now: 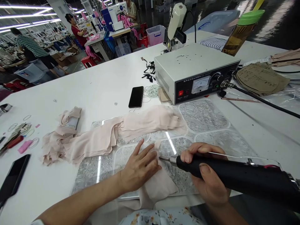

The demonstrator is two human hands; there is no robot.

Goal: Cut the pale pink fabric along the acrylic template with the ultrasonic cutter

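My left hand lies spread over a pale pink piece of fabric, pressing it on a grey marbled sheet. Part of that fabric hangs over the near table edge. In my right hand is a black handheld ultrasonic welding tool, fingers wrapped round its body. Its metal tip points left and stands close to my left fingers at the fabric; whether it touches cannot be made out. Beyond my hands lie stacked pale pink fabric pieces and a crumpled bunch.
A control box with a dial stands at the back right, its black cable running right. Two phones, elastic loops, a bottle, green-brown fabric pieces and a cutting machine are on the table. Other people work at the far left.
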